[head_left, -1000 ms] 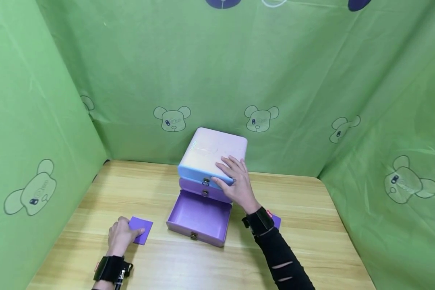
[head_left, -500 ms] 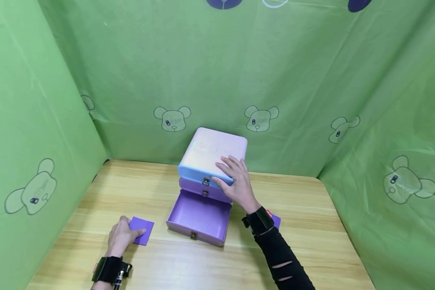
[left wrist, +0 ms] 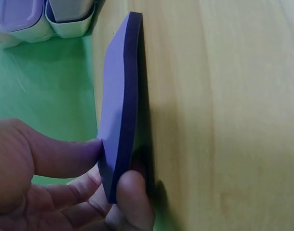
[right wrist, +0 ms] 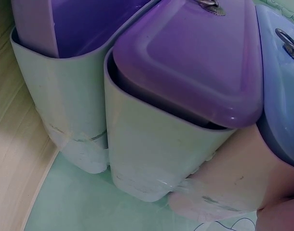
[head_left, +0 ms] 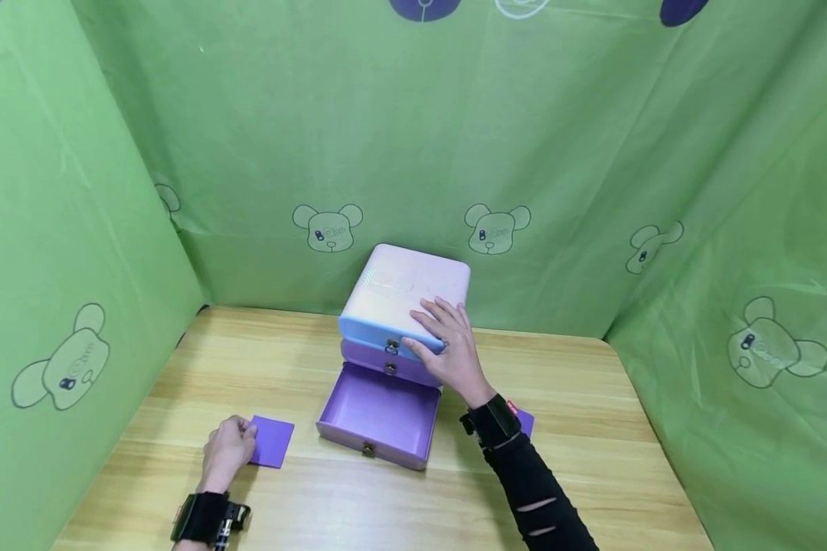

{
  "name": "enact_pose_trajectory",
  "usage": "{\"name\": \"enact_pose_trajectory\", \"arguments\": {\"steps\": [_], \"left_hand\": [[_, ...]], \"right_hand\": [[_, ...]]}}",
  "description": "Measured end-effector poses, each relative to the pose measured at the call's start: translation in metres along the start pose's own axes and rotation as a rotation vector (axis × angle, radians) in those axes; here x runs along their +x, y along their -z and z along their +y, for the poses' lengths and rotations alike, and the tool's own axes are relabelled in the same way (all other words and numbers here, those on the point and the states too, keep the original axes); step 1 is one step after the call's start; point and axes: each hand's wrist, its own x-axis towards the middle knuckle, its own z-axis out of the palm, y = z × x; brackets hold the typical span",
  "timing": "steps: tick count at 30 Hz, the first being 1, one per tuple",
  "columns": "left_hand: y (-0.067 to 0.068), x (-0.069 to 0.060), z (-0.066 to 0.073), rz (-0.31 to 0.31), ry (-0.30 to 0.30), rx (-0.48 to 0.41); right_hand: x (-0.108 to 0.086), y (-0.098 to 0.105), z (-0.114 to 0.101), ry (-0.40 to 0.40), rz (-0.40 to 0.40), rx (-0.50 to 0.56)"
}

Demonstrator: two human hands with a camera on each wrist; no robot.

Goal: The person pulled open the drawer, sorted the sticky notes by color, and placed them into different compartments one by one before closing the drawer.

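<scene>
A: Left side first; where is the purple square, and what is the state of the fingers?

B: It is at the left part of the counter, apart from the pulled-out bottom drawer; the left hand pinches it by its left side; the left wrist view shows the thumb against one face and a fingertip at the other; the thick, darker edge faces that camera; whether the piece touches the counter, I cannot tell.

A: Right side?

B: The right hand rests on the drawer unit, near its front right corner; fingers extended and spread over the pale top, thumb towards the front edge; they lie flat rather than clenched.

A: Drawers?

B: Three, stacked; blue top drawer, purple middle drawer, purple bottom one pulled well out; in the right wrist view a dark gap shows behind the middle front; metal ring pulls there on the upper two.

A: Surroundings?

B: A second purple piece beside the right wrist, partly hidden; green cloth with bear-head outlines behind; black sleeve on the right arm.
</scene>
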Motion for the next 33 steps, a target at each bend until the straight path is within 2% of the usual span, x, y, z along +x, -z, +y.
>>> {"name": "enact_pose_trajectory", "arguments": {"steps": [4, 11, 24, 33], "left_hand": [[0.0, -0.001, 0.0, 0.033, -0.002, -0.028], [0.001, -0.005, 0.005, 0.058, 0.005, -0.213], [0.01, -0.01, 0.019, 0.132, 0.004, -0.376], [0.013, -0.013, 0.027, 0.143, 0.007, -0.537]], "right_hand": [[0.0, 0.0, 0.0, -0.002, 0.0, -0.002], [-0.001, 0.001, 0.003, -0.004, -0.002, 0.0], [0.0, -0.001, 0.004, -0.003, -0.006, -0.006], [-0.001, -0.001, 0.004, -0.003, -0.004, -0.002]]}}
